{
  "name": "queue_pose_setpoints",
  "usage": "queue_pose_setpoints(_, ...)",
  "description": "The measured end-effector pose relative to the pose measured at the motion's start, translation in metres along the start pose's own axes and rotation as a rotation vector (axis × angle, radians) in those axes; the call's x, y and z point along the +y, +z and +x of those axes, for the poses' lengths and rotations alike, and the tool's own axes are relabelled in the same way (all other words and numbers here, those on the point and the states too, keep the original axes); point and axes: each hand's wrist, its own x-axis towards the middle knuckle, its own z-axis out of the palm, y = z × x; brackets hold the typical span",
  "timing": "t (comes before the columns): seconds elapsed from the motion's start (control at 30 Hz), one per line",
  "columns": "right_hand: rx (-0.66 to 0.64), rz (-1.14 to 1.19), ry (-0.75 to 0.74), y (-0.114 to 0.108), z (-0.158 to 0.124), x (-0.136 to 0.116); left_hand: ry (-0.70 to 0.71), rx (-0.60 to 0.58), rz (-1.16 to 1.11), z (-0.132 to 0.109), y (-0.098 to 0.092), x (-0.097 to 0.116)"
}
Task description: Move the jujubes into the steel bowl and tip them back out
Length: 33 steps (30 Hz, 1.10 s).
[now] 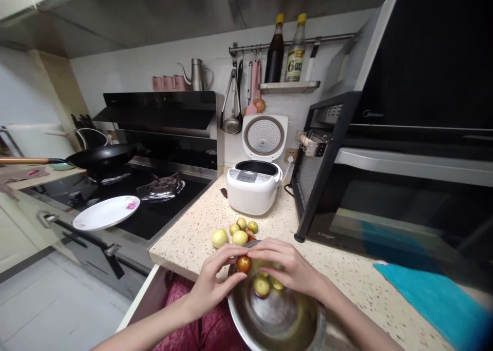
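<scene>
My left hand (213, 275) pinches a shiny reddish-brown fruit, which looks like a jujube (244, 264), between fingers and thumb. Reaching in from the other side, my right hand (287, 264) curves over the bowl, its fingertips on the same jujube. Below both hands is a metal bowl (283, 320), tilted toward me. A yellow-green jujube (261, 286) lies in it, and others are partly hidden under my right hand. Just beyond the rim, several pale yellow-green fruits (240, 237) sit on the counter, with something red partly covered behind my fingers.
A white rice cooker (252, 187) stands with its lid up. On the left, a white plate (106, 213) rests by the gas stove (162, 187), with a black wok (102, 156) behind. To the right are an oven (408, 207) and a turquoise cloth (419, 294).
</scene>
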Motion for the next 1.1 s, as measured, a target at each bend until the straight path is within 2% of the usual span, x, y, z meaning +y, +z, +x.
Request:
queue_pose_setpoints(0.1,0.047,-0.077,-0.094,0.002,0.003,-0.008,-0.05,0.022,-0.067,-0.001,0.006,0.004)
queue_pose_setpoints(0.4,0.045,-0.31,-0.194,0.008,0.006,-0.014,-0.104,0.03,-0.103,-0.004,0.016,-0.001)
queue_pose_setpoints(0.53,0.048,-0.309,-0.218,0.009,0.005,-0.012,-0.106,0.026,-0.089,-0.004,0.018,-0.002)
queue_pose_setpoints(0.6,0.032,-0.247,-0.181,0.008,0.003,-0.012,-0.08,0.014,-0.077,-0.004,0.016,-0.001)
queue_pose_setpoints(0.7,0.0,-0.097,-0.053,0.004,0.0,-0.01,0.051,-0.042,-0.006,-0.004,0.009,-0.003)
queue_pose_setpoints(0.8,0.035,0.059,0.061,-0.003,-0.002,-0.007,0.271,-0.119,0.127,-0.007,-0.001,-0.01)
queue_pose_setpoints(0.87,0.067,0.122,0.134,-0.006,-0.002,-0.005,0.362,-0.168,0.202,-0.008,-0.006,-0.016)
queue_pose_setpoints(0.97,0.077,0.158,0.222,-0.01,-0.002,0.0,0.477,-0.312,0.286,-0.005,-0.012,-0.02)
queue_pose_setpoints(1.1,0.078,0.171,0.253,-0.01,-0.003,0.007,0.622,-0.51,0.331,0.005,-0.019,-0.02)
